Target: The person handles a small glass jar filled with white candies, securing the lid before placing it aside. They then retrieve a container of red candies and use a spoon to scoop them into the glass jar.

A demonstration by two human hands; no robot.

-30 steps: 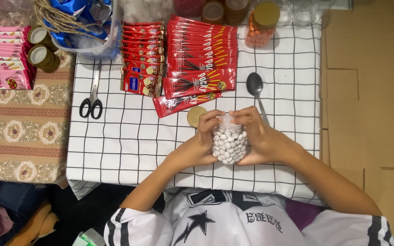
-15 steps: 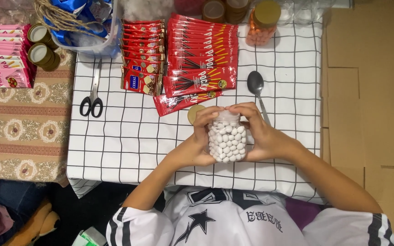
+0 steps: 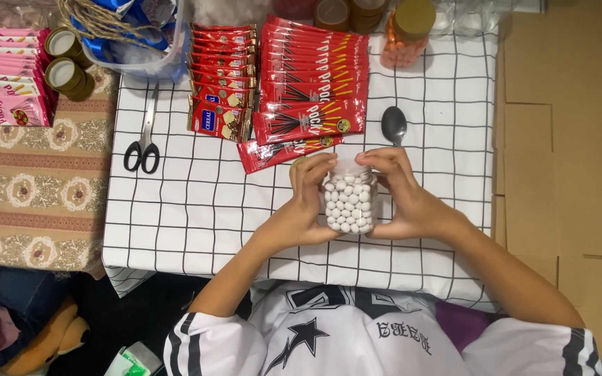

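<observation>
Left hand (image 3: 301, 209) and right hand (image 3: 402, 202) cupped facing each other, fingers curled inward, forearms converging

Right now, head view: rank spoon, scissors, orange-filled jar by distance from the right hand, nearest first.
1. Spoon: just beyond the right hand, on the grid cloth.
2. Orange-filled jar: farther up, at the table's far edge.
3. Scissors: far across to the left, past the left hand.
</observation>
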